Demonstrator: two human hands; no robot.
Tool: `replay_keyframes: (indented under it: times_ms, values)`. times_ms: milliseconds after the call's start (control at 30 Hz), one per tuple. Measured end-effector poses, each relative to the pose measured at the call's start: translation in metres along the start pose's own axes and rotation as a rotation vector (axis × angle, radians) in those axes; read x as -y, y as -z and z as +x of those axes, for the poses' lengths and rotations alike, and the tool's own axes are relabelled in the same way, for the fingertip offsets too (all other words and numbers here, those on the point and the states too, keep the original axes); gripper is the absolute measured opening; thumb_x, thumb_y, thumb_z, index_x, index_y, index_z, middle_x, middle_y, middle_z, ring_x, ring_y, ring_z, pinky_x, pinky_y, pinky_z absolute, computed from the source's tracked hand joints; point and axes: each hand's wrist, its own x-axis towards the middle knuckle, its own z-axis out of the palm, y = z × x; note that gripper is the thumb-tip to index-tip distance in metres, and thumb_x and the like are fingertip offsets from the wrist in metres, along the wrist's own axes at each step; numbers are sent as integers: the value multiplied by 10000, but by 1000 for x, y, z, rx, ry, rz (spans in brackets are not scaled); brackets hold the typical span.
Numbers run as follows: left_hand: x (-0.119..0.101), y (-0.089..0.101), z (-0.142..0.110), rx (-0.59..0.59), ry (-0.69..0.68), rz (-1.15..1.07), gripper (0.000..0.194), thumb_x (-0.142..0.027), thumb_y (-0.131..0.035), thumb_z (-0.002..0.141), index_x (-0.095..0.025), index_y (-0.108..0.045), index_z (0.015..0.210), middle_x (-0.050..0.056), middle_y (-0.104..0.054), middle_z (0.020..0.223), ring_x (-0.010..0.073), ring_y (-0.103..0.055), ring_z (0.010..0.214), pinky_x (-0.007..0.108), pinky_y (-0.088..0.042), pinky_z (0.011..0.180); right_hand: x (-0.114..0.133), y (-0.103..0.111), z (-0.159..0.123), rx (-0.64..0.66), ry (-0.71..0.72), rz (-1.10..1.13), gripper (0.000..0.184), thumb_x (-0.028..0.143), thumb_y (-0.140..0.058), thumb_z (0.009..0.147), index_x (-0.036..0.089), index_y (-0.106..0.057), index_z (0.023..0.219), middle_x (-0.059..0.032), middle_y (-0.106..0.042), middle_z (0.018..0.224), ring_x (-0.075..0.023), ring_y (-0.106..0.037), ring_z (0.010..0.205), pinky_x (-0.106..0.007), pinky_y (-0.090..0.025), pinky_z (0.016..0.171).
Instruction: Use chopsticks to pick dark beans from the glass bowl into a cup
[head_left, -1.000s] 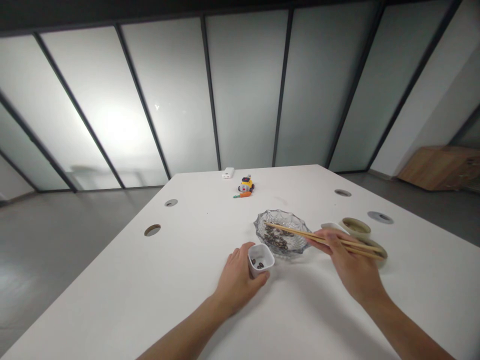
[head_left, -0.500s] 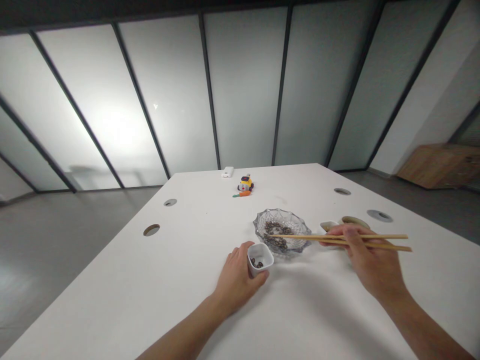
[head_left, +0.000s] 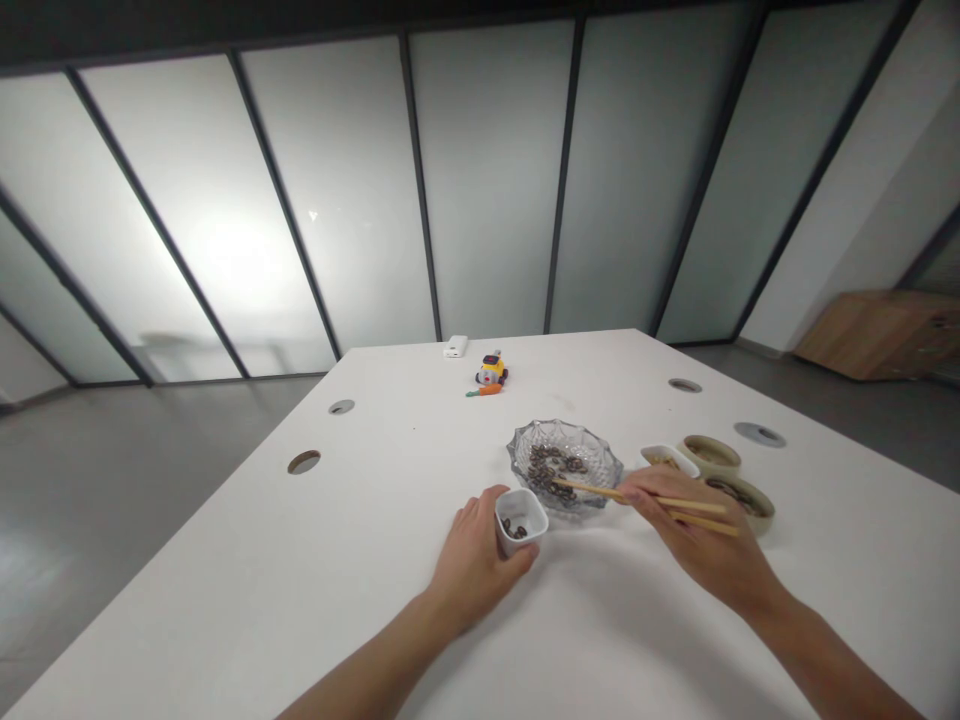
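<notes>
My left hand (head_left: 480, 555) is closed around a small white cup (head_left: 534, 512), which has a few dark brown beans (head_left: 514, 530) at its bottom. Pinched in my right hand (head_left: 701, 525) is a pair of wooden chopsticks (head_left: 600, 490), their tips reaching into a scalloped clear glass bowl (head_left: 604, 465). Dark beans (head_left: 544, 465) lie spread over the bowl's bottom. Whether the tips hold a bean is too small to tell. The cup stands just in front of the bowl, on its left side.
Right of the bowl are a white dish (head_left: 651, 452) with pale contents and two beige oval bowls (head_left: 731, 452) (head_left: 763, 505), the nearer partly behind my right hand. Farther back lie an orange carrot-like toy (head_left: 489, 390), a yellow toy car (head_left: 493, 370) and a white box-like device (head_left: 455, 346). Round holes (head_left: 304, 462) pierce the white table (head_left: 360, 560).
My right hand has moved left and toward me, bringing the chopstick tips lower in the bowl. The side dishes are less hidden. My left hand and the cup have hardly moved.
</notes>
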Motion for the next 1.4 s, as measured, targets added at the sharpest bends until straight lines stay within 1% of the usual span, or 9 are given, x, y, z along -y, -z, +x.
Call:
replay_keyframes:
  times_ms: [300,467,567,633,700,800,1000,1133,1400]
  values:
    - [0,6,-1,4,-1,-2,549,-303,-756,866,-252,-576,1381,94,-702,1325,317,-617,1238,439,-457,1104,-5,-1,0,-133,31,-29,314,457,-609,1088,293,-793,893,-20,-840,889,-227,-795,826,-352,-633,781]
    - [0,8,0,8,13,7,566,-310,-763,863,-242,-572,1391,97,-701,1324,320,-617,1239,441,-461,1102,-3,3,3,-185,-72,-50,415,555,-587,1074,286,-813,854,-35,-834,873,-241,-803,849,-360,-642,794]
    - [1,9,0,5,9,12,582,-311,-761,864,-244,-564,1408,98,-699,1330,318,-611,1257,438,-452,1114,-4,5,6,-233,-213,-31,448,646,-637,1010,276,-833,850,-56,-833,891,-264,-803,858,-385,-660,803]
    - [2,10,0,-3,-8,17,576,-313,-758,868,-247,-569,1408,92,-699,1323,311,-616,1243,437,-453,1109,-6,4,9,-278,-331,116,433,663,-702,963,267,-841,855,-72,-830,913,-268,-801,821,-400,-681,764]
    - [3,12,-1,-11,-6,23,577,-321,-762,867,-248,-573,1407,92,-701,1322,312,-619,1234,438,-456,1102,-6,2,12,-338,-418,372,409,655,-761,926,263,-838,840,-75,-821,927,-254,-793,760,-409,-703,702]
    - [2,17,-3,-9,-2,27,590,-327,-770,863,-249,-573,1414,93,-702,1342,319,-616,1256,441,-450,1116,0,-2,16,-386,-452,672,371,637,-833,876,274,-833,799,-52,-798,924,-238,-792,756,-409,-733,664]
    - [4,23,-9,-1,4,21,621,-353,-774,869,-225,-551,1434,113,-694,1370,329,-615,1282,452,-448,1138,13,-5,19,-351,-459,804,318,590,-876,859,285,-847,777,-30,-787,818,-213,-791,761,-354,-752,673]
    - [7,20,-8,-17,-23,21,613,-329,-774,862,-247,-561,1431,95,-704,1360,322,-617,1276,447,-446,1138,12,-6,14,-256,-454,840,315,595,-887,848,288,-852,788,-32,-790,798,-213,-801,732,-342,-744,652]
    - [5,18,-7,-16,-24,31,564,-303,-772,857,-256,-582,1386,81,-716,1300,319,-630,1242,441,-456,1106,9,-6,11,-206,-503,847,363,611,-903,826,258,-845,768,-28,-779,818,-179,-799,738,-280,-726,668]
